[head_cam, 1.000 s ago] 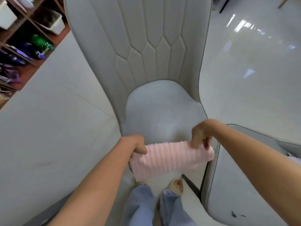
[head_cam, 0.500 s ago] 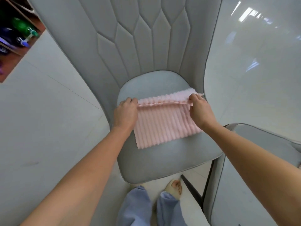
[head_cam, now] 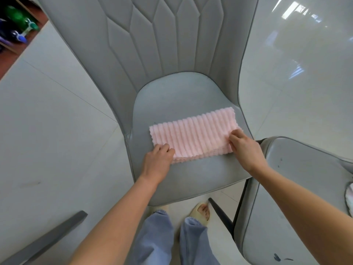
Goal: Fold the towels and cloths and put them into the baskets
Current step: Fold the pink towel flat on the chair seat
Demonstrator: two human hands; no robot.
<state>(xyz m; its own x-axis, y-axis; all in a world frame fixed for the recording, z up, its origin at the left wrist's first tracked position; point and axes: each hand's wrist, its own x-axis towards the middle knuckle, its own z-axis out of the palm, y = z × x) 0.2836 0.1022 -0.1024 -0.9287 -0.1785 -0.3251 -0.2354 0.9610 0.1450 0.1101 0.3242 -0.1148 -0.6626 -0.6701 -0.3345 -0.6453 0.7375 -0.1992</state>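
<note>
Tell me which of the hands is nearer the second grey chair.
Right. The right hand holds the pink cloth at its end beside the second grey chair; the left hand holds the cloth's far end.

Pale glossy tiled floor (head_cam: 57, 142) with window glare reflected at upper right, grey upholstered chair (head_cam: 152, 54) with stitched panelled back, second grey chair (head_cam: 298, 178) just beside it at right, wooden shelf (head_cam: 11, 41) with bottles at upper left
</note>
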